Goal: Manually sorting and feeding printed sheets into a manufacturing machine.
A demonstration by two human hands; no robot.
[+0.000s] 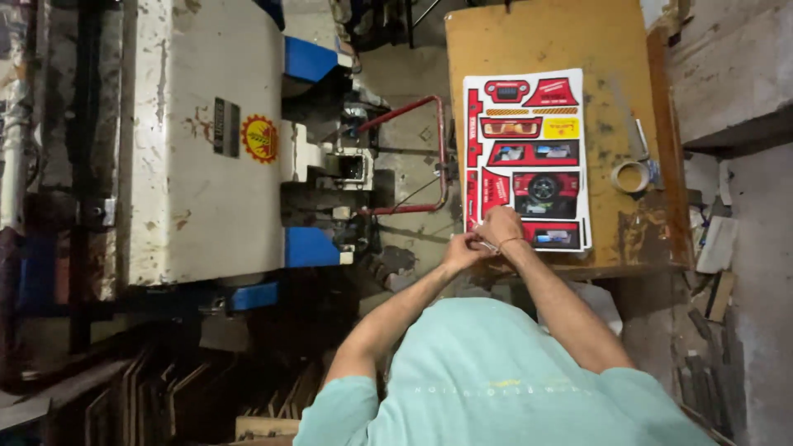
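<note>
A stack of printed sheets (529,157), white with red and black die-cut toy-vehicle shapes, lies on a worn yellow-brown table (537,41). My right hand (500,225) rests on the near left corner of the stack, fingers curled on the sheet's edge. My left hand (462,250) meets it at the same corner, just off the table edge, pinching something small that I cannot make out. A thin band circles my right wrist.
A big white, rust-stained machine (206,140) with blue parts stands at the left, a red bent bar (429,153) sticking out toward the table. A tape roll (632,176) and a blade lie on the table's right. Scrap and boards litter the floor at right.
</note>
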